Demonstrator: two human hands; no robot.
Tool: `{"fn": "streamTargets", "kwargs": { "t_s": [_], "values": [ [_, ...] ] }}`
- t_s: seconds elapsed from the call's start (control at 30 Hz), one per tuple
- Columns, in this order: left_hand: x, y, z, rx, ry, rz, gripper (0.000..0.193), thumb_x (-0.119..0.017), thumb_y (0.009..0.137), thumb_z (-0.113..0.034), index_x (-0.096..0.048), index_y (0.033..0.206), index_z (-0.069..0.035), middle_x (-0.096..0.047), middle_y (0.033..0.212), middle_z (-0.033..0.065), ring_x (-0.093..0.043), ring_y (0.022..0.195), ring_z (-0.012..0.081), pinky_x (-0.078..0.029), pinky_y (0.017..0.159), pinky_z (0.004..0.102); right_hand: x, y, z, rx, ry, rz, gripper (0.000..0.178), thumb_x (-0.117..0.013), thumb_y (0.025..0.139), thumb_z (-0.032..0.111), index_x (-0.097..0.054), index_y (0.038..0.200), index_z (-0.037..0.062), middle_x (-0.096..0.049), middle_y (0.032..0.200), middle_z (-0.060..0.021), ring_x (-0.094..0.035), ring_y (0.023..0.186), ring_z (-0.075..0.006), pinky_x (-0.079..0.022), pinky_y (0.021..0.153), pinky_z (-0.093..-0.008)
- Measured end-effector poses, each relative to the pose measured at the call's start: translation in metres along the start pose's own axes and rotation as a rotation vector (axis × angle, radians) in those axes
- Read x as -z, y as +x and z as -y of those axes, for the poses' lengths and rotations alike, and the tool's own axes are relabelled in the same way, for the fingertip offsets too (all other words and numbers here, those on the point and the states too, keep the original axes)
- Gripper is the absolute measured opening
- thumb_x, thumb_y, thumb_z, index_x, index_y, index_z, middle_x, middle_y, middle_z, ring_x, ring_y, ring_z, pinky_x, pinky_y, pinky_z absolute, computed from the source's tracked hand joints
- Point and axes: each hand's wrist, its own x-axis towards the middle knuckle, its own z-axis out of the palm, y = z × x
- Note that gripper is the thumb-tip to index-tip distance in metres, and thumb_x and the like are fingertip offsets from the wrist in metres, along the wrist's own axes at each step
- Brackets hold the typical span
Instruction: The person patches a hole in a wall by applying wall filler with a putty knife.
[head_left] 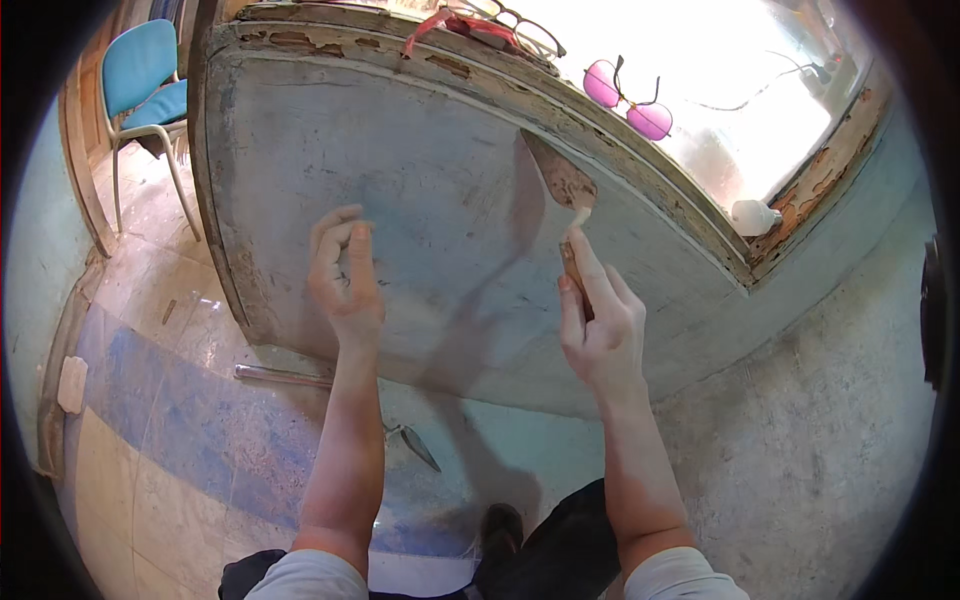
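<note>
My right hand (605, 310) is wrapped round the wooden handle of a trowel (570, 182). The trowel's stained, pointed blade is raised toward the upper left, close to the wooden ledge of the window, and throws a shadow on the wall. In front of the bluish-grey plastered wall (430, 150), my left hand (345, 270) is held up with its fingers partly curled and apart, nothing in it. Whether the blade touches the wall, I cannot tell.
Pink-lensed sunglasses (628, 98), clear eyeglasses (520, 28) and a white bulb (754, 217) rest along the worn window ledge (680, 190). A blue chair (140, 68) stands far left. On the floor lie a metal rod (282, 376) and a second trowel (415, 447).
</note>
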Motion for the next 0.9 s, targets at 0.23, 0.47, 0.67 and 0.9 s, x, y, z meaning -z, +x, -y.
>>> {"fn": "streamTargets", "kwargs": {
  "t_s": [0.23,0.47,0.67,0.9],
  "values": [
    [-0.019,-0.005,0.000,-0.109,0.324,0.173,0.069,-0.076,0.097,-0.033,-0.050,0.158,-0.013,-0.016,0.174,0.0270,-0.013,0.161,0.0464,-0.016,0.127,0.0579,0.004,-0.018,-0.006,0.088,-0.133,0.087,0.049,-0.072,0.095,0.011,-0.066,0.143,0.0156,-0.061,0.077,-0.0121,-0.066,0.062,-0.0326,-0.055,0.058,-0.0435],
    [-0.042,-0.025,0.011,0.141,0.505,0.378,0.131,-0.082,0.082,-0.065,0.003,0.173,-0.023,0.027,0.172,0.0287,0.026,0.158,0.0501,0.008,0.121,0.0722,0.004,-0.019,-0.001,0.124,-0.214,0.146,0.048,-0.070,0.097,0.013,-0.065,0.144,0.0162,-0.061,0.079,-0.0119,-0.066,0.060,-0.0316,-0.055,0.057,-0.0439],
    [-0.047,-0.025,0.011,0.139,0.538,0.385,0.136,-0.081,0.079,-0.070,0.005,0.172,-0.023,0.029,0.171,0.0291,0.029,0.156,0.0511,0.011,0.118,0.0749,0.009,-0.009,0.005,0.015,-0.214,-0.001,0.049,-0.070,0.098,0.015,-0.063,0.146,0.0160,-0.061,0.079,-0.0101,-0.066,0.059,-0.0312,-0.056,0.056,-0.0443],
    [-0.045,-0.025,0.012,0.151,0.518,0.412,0.136,-0.082,0.080,-0.069,0.006,0.172,-0.024,0.029,0.171,0.0285,0.029,0.156,0.0509,0.010,0.119,0.0749,0.009,-0.004,0.006,0.058,-0.234,0.024,0.050,-0.069,0.098,0.014,-0.063,0.147,0.0136,-0.061,0.080,-0.0092,-0.065,0.058,-0.0309,-0.055,0.054,-0.0437]
  ]
}}
